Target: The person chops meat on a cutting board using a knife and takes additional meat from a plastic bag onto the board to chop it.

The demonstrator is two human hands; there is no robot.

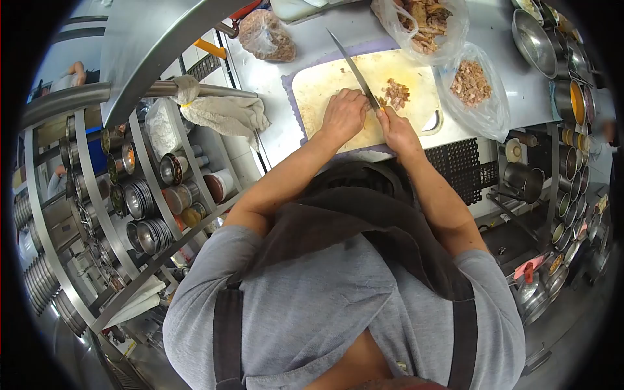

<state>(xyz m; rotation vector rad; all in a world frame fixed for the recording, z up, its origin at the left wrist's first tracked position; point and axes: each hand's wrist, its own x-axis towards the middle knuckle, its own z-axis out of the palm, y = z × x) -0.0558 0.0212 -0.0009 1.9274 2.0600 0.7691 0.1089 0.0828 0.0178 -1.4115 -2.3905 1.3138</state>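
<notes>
A long kitchen knife (353, 67) lies slantwise over the pale cutting board (318, 84), its tip towards the far left. My right hand (400, 132) is closed around its handle near the board's front edge. Just left of the blade, my left hand (346, 112) rests on the board with fingers curled and pressed together; whatever is under them is hidden. To the right of the blade sits a small pile of chopped meat (395, 94). A purple cloth (291, 97) shows beneath the board.
Right of the board stands an open plastic bag of chopped meat (471, 84); behind it is a bag of larger browned pieces (426, 23). A tied bag of minced-looking food (266, 36) lies at the back left. A towel (224, 114) hangs on a rail. Metal bowls (534, 39) stand right.
</notes>
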